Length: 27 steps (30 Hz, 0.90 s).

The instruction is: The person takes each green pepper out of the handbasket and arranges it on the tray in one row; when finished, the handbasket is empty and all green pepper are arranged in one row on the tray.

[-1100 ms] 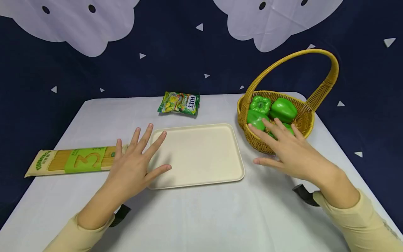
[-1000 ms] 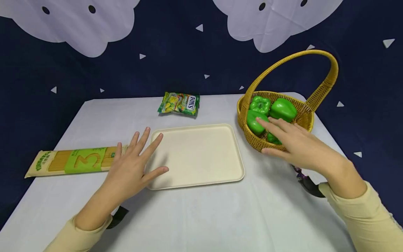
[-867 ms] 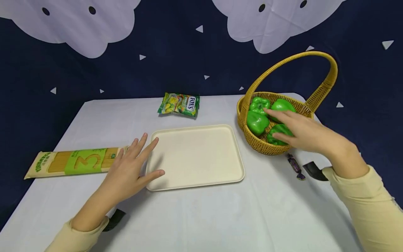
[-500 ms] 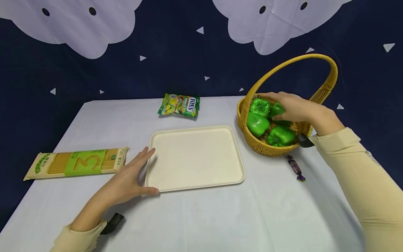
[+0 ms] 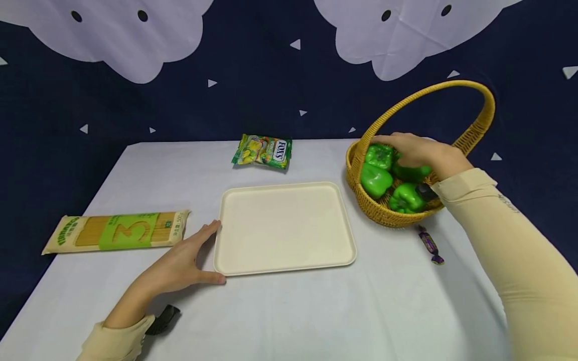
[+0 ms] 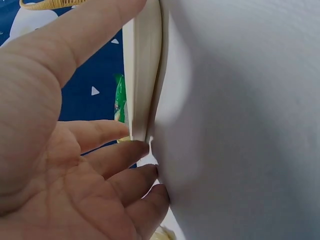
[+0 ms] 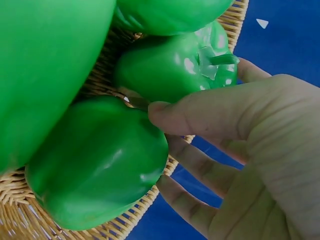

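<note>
In the head view my left hand (image 5: pixel 173 268) lies at the left end of a cream tray (image 5: pixel 286 225), thumb at the front edge and fingertips at the left edge. The left wrist view has that thumb (image 6: pixel 95 30) straight along the tray's rim (image 6: pixel 145 65), the other fingers loosely bent. My right hand (image 5: pixel 413 150) reaches under the handle of a wicker basket (image 5: pixel 384 214) of green bell peppers. Its thumb tip (image 7: pixel 162 114) sits between a stemmed pepper (image 7: pixel 160 70) and a lower pepper (image 7: pixel 100 160). Behind these two the other fingers are spread, partly hidden.
A long pack of noodles (image 5: pixel 122 231) lies left of the tray. Behind the tray is a green FOX'S candy bag (image 5: pixel 263 151). One purple-wrapped candy (image 5: pixel 430 244) lies in front of the basket. A dark curtain (image 5: pixel 253 60) hangs behind the white table (image 5: pixel 311 311).
My right hand has gone from over the basket's front to its back peppers, uncovering the purple candy. My left hand has come down to the tray's left end. The view has shifted slightly.
</note>
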Motion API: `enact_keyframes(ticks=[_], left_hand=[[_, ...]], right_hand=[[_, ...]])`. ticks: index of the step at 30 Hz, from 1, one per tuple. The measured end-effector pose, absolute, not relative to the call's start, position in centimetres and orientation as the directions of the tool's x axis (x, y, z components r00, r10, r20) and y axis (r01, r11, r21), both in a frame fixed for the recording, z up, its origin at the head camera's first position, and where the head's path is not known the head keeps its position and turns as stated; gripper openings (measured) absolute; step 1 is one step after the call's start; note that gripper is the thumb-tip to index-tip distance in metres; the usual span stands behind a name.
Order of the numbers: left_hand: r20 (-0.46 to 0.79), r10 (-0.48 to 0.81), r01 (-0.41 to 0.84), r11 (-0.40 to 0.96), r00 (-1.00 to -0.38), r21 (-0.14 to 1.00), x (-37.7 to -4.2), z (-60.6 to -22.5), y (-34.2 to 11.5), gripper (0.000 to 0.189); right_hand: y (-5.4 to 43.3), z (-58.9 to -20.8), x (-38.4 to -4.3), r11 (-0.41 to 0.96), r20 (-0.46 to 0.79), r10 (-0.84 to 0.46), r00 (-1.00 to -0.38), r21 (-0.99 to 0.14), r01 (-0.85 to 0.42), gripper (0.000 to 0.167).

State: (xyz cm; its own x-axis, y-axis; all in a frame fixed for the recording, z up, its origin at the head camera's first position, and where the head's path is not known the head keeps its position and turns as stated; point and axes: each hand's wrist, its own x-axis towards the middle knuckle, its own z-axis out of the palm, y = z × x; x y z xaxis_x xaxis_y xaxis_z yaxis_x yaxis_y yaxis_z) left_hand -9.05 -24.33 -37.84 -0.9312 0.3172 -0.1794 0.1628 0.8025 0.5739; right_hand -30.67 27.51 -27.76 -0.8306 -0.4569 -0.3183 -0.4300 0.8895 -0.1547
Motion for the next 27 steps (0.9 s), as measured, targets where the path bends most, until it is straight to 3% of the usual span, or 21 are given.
enact_keyframes(ticks=[27], left_hand=[[-0.239,0.264,0.094,0.83,-0.934,0.55,-9.12,-37.82,-24.4,0.128]], right_hand=[[27.83,-28.3,-31.15,0.873,-0.269,-0.486,-0.831,-0.196,-0.447,0.082]])
